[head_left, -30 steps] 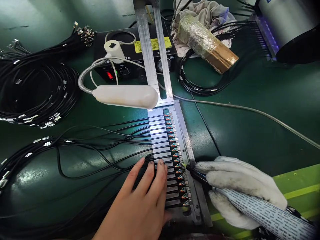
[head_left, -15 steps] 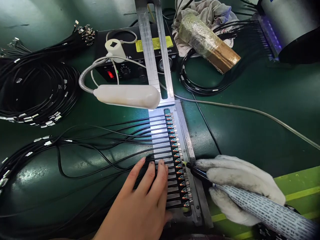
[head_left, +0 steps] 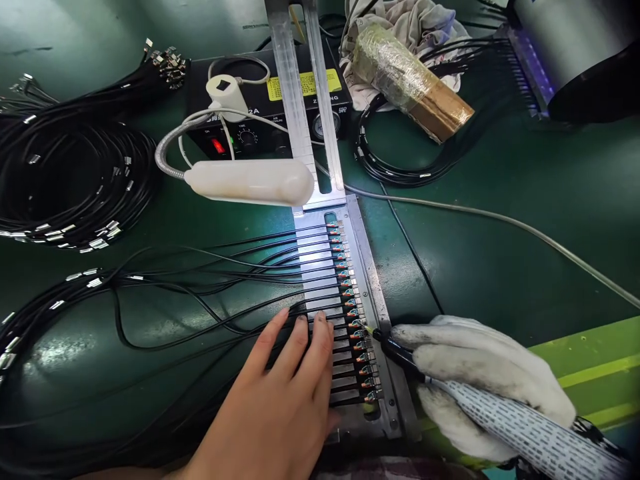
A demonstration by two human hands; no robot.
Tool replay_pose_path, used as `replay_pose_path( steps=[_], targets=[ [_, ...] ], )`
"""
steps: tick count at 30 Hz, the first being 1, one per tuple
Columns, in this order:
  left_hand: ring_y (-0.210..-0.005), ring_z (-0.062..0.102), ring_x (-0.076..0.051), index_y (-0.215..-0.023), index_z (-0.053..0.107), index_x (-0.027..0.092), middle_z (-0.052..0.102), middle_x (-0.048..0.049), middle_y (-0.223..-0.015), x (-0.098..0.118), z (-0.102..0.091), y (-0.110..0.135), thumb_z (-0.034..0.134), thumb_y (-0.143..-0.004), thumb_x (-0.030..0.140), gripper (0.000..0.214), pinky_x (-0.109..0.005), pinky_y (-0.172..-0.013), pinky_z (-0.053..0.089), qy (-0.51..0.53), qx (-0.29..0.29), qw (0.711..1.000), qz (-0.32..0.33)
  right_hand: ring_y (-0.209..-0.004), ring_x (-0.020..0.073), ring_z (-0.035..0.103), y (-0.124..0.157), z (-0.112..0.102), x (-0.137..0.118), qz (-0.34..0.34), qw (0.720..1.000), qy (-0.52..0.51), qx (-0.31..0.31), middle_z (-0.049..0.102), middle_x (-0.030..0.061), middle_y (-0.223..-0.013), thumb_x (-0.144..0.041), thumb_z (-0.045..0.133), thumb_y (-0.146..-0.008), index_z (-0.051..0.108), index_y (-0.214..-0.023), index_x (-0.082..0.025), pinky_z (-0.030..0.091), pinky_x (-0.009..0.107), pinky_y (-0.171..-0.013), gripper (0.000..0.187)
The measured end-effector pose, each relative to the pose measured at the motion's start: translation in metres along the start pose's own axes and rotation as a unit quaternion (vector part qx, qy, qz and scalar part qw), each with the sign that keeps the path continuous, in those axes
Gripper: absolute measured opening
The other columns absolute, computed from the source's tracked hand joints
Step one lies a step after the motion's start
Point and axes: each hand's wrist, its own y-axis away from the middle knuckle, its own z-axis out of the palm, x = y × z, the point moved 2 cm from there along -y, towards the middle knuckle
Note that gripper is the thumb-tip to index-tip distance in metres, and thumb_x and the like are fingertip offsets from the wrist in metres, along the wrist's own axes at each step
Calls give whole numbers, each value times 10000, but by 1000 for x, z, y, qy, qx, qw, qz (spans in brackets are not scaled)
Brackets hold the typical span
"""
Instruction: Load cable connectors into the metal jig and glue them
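Two hands: both worked at the metal fixture point(head_left: 373, 280) on the green table point(head_left: 500, 267).
Left hand point(head_left: 285, 400): bare, lay flat with fingers point(head_left: 295, 343) spread slightly, holding nothing, pressing the black cables point(head_left: 225, 280) onto the fixture's lower part.
Right hand point(head_left: 475, 373): wore a white glove, fingers curled tight around the dispensing pen point(head_left: 400, 352).
Pen tip: touched a cable end in the row of connectors point(head_left: 350, 307), just right of the left fingertips.
Lamp point(head_left: 250, 181): white, on a gooseneck, hung over the fixture's upper end.
Control box point(head_left: 265, 117): black, behind the lamp, red light showing.
Cable coils point(head_left: 65, 180): lay well to the left.
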Motion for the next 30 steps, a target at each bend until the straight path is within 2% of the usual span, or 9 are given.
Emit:
replay_pose_path(
  steps=[6,14,21,30],
  targets=[
    [-1202,525,-278,-1235,669,155,633,-89,-1324,1,0,1,265,-1022,488,566,-469,-1165,170,-6,-14,1000,-1,-906,219,733,1,3,2,-4,1000,-15,15,753,86,-1070,-173,721,-737,671,-1019,-164,601,370,-863,287],
    [-1171,539,-272,-1213,681,136,655,-94,-1291,2,-1,-2,180,-1032,472,629,-460,-1131,204,0,-7,1000,-4,-894,203,736,-3,2,0,-3,1000,-12,11,761,87,-1033,-164,698,-745,674,-981,-169,591,348,-868,238],
    [-1146,548,-266,-1206,681,119,661,-101,-1278,1,-1,-2,174,-1035,466,638,-457,-1114,219,10,3,1000,-3,-849,181,745,-7,-4,-4,-12,1000,2,-2,774,93,-969,-173,664,-767,666,-922,-173,596,309,-824,155],
    [-1171,537,-282,-1209,685,130,648,-102,-1295,0,1,-1,239,-1026,482,596,-474,-1124,221,4,0,1000,5,-884,205,740,-1,-2,0,-3,1000,-4,-1,765,88,-1028,-173,696,-750,671,-974,-178,587,349,-875,225]
  ],
)
